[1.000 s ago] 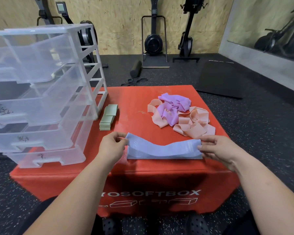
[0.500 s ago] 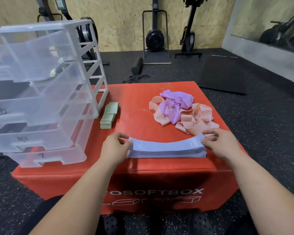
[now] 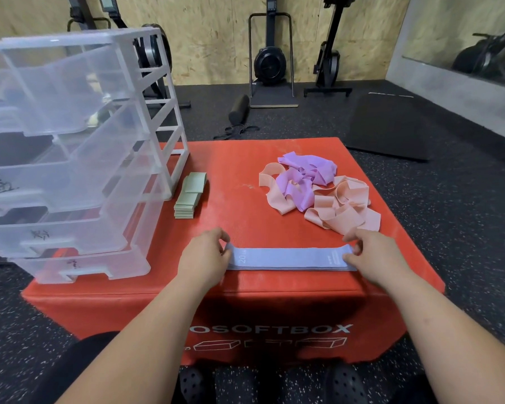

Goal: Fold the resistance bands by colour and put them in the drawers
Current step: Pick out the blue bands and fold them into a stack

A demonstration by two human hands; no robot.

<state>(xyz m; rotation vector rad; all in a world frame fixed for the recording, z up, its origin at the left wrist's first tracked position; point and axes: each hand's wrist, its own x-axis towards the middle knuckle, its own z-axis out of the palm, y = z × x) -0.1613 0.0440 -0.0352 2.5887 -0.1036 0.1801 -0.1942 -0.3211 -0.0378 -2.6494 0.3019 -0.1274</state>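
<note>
Left hand [image 3: 206, 258] and right hand [image 3: 372, 255] each pinched an end of the blue bands [image 3: 289, 258], likely squaring the stack for folding.

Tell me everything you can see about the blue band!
The blue band is a pale blue strip that looks like fabric, lying flat and straight near the front edge of the red box. Its right end shows layers, so it seems folded or stacked. White print reads "20" near the left end. The left hand pinches that end, the right hand the other.
</note>
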